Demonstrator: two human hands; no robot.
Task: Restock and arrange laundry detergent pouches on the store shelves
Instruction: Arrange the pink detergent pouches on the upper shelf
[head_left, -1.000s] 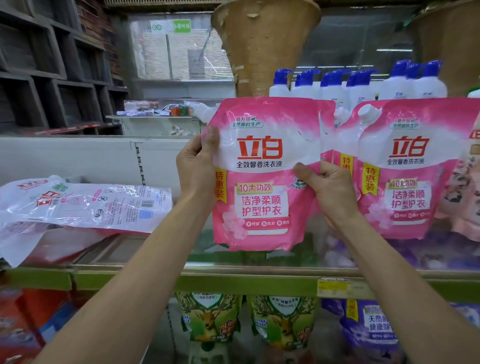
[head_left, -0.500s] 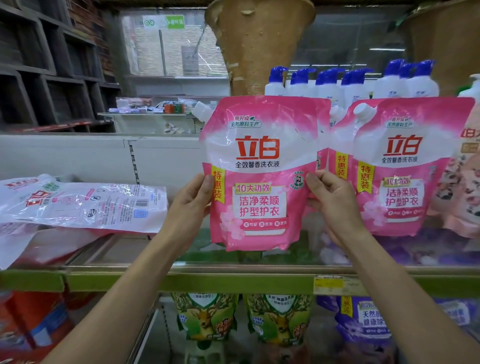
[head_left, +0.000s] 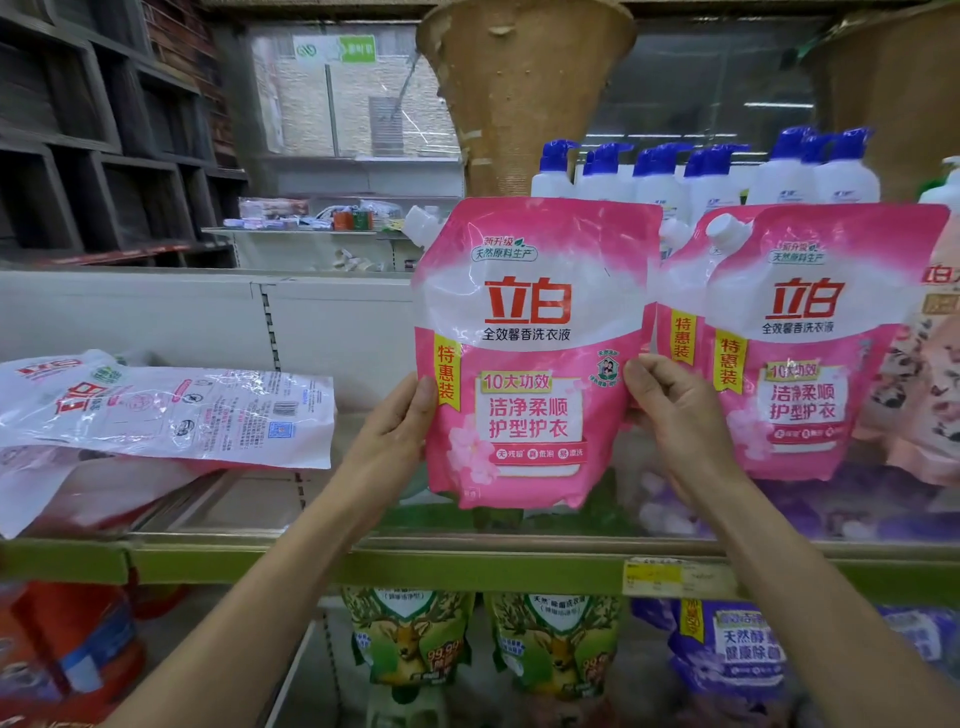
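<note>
A pink detergent pouch (head_left: 530, 332) with a white spout at its top left stands upright on the glass shelf (head_left: 249, 512). My left hand (head_left: 395, 431) holds its left edge low down, thumb on the front. My right hand (head_left: 670, 410) pinches its right edge at mid height. Two more pink pouches (head_left: 810, 338) stand upright just to the right, one partly behind the other. A pouch (head_left: 171, 410) lies flat on its face at the left of the shelf, back label up, on top of another flat pack.
White bottles with blue caps (head_left: 701, 176) stand behind the pouches. A floral pink pack (head_left: 930, 364) is at the far right. The green shelf rail (head_left: 467, 566) carries a yellow price tag (head_left: 675, 577). Green deer-print pouches (head_left: 483, 644) and purple pouches (head_left: 737, 654) stand below.
My left hand slid down from the pouch's upper left edge to its lower left edge. My right hand shifted slightly on the right edge. The pouch stayed upright in place.
</note>
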